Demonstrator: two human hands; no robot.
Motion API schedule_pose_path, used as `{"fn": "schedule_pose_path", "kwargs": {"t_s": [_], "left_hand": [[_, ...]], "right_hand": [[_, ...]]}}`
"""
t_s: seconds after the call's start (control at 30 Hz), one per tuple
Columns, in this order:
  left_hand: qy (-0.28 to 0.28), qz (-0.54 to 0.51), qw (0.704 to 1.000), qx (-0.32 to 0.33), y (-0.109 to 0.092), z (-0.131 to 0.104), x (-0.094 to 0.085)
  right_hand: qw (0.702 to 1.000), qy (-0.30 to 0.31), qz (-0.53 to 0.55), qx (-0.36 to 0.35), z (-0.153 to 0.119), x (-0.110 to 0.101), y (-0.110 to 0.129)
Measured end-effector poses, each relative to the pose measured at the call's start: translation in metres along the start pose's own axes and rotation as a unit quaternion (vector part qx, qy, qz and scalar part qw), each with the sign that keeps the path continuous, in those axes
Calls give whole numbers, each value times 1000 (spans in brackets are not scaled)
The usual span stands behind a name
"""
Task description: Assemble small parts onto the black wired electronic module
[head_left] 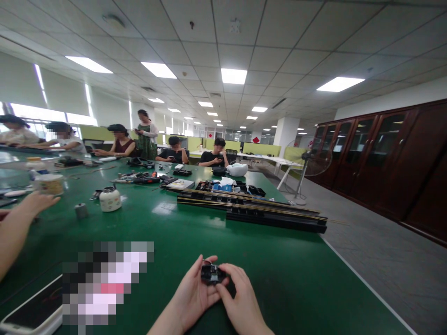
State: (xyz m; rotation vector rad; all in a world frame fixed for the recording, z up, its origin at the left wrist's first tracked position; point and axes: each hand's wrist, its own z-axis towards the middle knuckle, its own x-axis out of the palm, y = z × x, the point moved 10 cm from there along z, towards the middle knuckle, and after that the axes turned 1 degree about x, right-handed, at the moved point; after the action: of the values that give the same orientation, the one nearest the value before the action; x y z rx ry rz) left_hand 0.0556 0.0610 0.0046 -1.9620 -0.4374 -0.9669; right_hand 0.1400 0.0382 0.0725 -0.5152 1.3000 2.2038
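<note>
A small black device (212, 274) with a shiny metallic part on top is held over the green table (296, 274) near its front edge. It rests in the fingers of my left hand (196, 293), whose palm faces up beneath and beside it. From the other side, the thumb and fingers of my right hand (240, 293) close round the device's right end. A thin wire seems to show at the device's upper left. Its underside is hidden by my fingers.
Long black rails (275, 221) with thin brass-coloured rods lie ahead. A white jar (110, 199), a grey cylinder (81, 211) and a phone (35, 302) are on the left. Another person's arm (17, 228) reaches in there. Tools (139, 178) lie further back.
</note>
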Motion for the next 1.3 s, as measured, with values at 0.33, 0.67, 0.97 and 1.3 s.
{"fn": "schedule_pose_path", "kwargs": {"t_s": [0.33, 0.67, 0.97, 1.3], "left_hand": [[-2, -14, 1000, 0, 1, 2, 0], [-2, -20, 1000, -10, 6, 2, 0], [4, -9, 1000, -4, 5, 3, 4], [22, -8, 1000, -5, 6, 1, 10]], "right_hand": [[999, -24, -29, -29, -1, -2, 4], [999, -4, -43, -23, -1, 0, 7], [999, 7, -46, -22, -1, 1, 6], [998, 0, -47, -42, -1, 1, 11]]}}
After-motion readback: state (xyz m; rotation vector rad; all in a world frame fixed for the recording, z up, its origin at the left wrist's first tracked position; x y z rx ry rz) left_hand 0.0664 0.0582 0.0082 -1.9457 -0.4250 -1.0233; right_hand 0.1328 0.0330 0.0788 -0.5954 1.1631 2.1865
